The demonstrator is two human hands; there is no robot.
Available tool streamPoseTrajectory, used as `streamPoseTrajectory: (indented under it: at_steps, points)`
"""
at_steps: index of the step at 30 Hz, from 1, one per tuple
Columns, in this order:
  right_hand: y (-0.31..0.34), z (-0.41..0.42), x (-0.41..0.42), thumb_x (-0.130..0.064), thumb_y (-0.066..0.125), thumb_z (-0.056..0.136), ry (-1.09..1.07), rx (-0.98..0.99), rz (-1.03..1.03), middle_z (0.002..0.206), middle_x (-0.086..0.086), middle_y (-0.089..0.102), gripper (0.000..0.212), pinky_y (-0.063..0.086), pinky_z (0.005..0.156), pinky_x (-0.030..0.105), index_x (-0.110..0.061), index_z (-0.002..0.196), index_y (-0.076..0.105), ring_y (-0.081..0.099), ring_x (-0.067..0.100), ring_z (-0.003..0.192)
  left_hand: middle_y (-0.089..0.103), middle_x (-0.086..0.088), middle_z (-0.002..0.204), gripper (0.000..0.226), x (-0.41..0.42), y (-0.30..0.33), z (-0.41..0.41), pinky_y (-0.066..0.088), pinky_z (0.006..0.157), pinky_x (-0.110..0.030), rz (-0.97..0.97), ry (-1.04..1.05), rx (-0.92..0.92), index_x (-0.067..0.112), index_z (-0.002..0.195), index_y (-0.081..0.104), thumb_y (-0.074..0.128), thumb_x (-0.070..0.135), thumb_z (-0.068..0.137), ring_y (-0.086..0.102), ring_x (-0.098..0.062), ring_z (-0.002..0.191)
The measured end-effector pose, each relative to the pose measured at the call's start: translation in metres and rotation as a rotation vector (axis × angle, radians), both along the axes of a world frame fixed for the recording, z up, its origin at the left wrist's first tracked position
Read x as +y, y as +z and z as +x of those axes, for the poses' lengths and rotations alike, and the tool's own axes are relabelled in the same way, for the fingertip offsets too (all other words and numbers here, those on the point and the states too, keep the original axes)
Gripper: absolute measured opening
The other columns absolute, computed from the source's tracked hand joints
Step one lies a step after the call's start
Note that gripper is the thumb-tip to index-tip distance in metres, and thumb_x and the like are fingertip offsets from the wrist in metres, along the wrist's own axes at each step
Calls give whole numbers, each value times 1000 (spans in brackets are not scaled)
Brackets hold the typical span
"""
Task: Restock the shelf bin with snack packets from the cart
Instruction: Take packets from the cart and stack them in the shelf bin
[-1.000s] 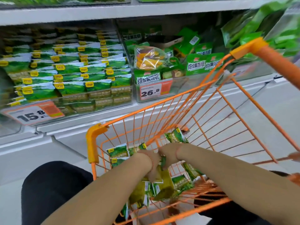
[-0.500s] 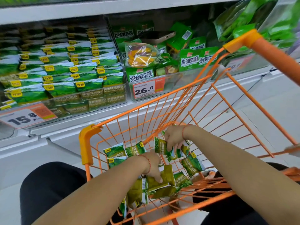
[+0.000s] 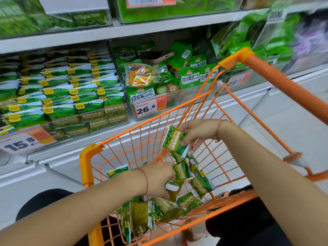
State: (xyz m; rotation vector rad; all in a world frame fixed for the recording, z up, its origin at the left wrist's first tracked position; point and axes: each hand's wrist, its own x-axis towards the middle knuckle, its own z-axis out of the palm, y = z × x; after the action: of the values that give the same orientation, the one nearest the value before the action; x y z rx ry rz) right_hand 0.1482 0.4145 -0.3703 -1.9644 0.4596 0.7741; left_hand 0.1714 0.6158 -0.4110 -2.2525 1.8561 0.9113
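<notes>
Packets (image 3: 200, 183) fill cart (image 3: 88, 157); right hand (image 3: 198, 132) holds one.

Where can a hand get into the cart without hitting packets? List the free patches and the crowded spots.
Free: the cart's far-right mesh floor, between the right hand and the orange handle.

Crowded: the near end under the left hand, heaped with snack packets; the bin priced 15.8 looks stacked full.

Orange wire cart (image 3: 88, 153); green snack packets (image 3: 175, 141) (white edges); orange-white price tags (image 3: 150, 108).
</notes>
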Motion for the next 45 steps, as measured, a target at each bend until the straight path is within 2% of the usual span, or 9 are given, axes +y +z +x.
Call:
streamPoseTrajectory:
  at_steps: [6, 10, 13, 17, 23, 29, 33, 38, 45]
  points:
    - [19, -24, 1, -15, 62, 88, -329, -291, -11, 94, 9, 50, 13, 52, 74, 29, -7, 98, 59, 54, 19, 85, 48, -5, 102, 31, 48, 44, 42, 45, 49, -26, -703, -216, -361, 11, 92, 51, 73, 17, 71, 52, -22, 89]
    - [20, -32, 16, -14, 59, 89, -445, -271, 161, 88, 11, 49, 10, 58, 64, 28, -10, 98, 59, 50, 23, 77, 45, -11, 106, 4, 61, 44, 57, 48, 79, -32, -1106, -288, -443, 7, 94, 48, 44, 6, 95, 50, -29, 99]
    - [20, -36, 30, -25, 68, 83, -324, -255, 217, 76, 6, 43, 28, 32, 50, 25, -20, 111, 64, 36, 20, 64, 46, -13, 105, 5, 60, 39, 56, 46, 86, -32, -1223, -304, -451, 6, 93, 49, 46, 4, 95, 51, -31, 99]
    - [8, -38, 45, -29, 65, 87, -367, -331, 307, 108, 5, 64, 8, 42, 92, 32, -25, 95, 67, 56, 24, 104, 45, -12, 104, 7, 61, 25, 48, 47, 88, -28, -1238, -321, -416, 8, 91, 49, 51, 1, 92, 52, -30, 101]
    - [-5, -32, 48, -42, 76, 67, -600, -312, 407, 96, 7, 47, 56, 33, 77, 34, -5, 107, 61, 37, 25, 87, 44, -9, 103, 6, 57, 23, 48, 54, 60, -35, -1141, -136, -401, 8, 90, 48, 50, 2, 89, 51, -28, 97]
    - [-13, -27, 51, -28, 59, 93, -797, -390, 408, 118, 5, 54, 15, 50, 61, 27, -19, 105, 54, 50, 24, 114, 48, -6, 110, 9, 41, 27, 43, 55, 54, -37, -1033, 42, -441, 4, 88, 60, 53, 7, 83, 49, -24, 94]
    - [-15, -24, 56, -30, 53, 96, -880, -464, 213, 137, 12, 48, 18, 46, 86, 42, -23, 111, 47, 47, 29, 125, 65, -14, 97, 36, 25, 39, 26, 54, 45, -32, -942, 70, -482, 3, 80, 63, 83, -6, 51, 44, -24, 89]
    - [1, -25, 66, -35, 54, 94, -856, -508, 603, 114, 12, 63, 38, 52, 79, 29, -8, 120, 53, 64, 19, 96, 69, -11, 83, 52, 6, 54, 13, 46, 38, -21, -802, 159, -575, 6, 72, 67, 90, 4, 25, 64, -25, 73]
    - [5, -31, 63, -3, 59, 90, -904, -532, 672, 105, 10, 61, 38, 55, 71, 30, -17, 122, 46, 64, 16, 80, 70, -1, 108, 27, 19, 60, 19, 56, 59, -31, -940, 154, -221, 17, 84, 65, 80, 20, 63, 66, -19, 85]
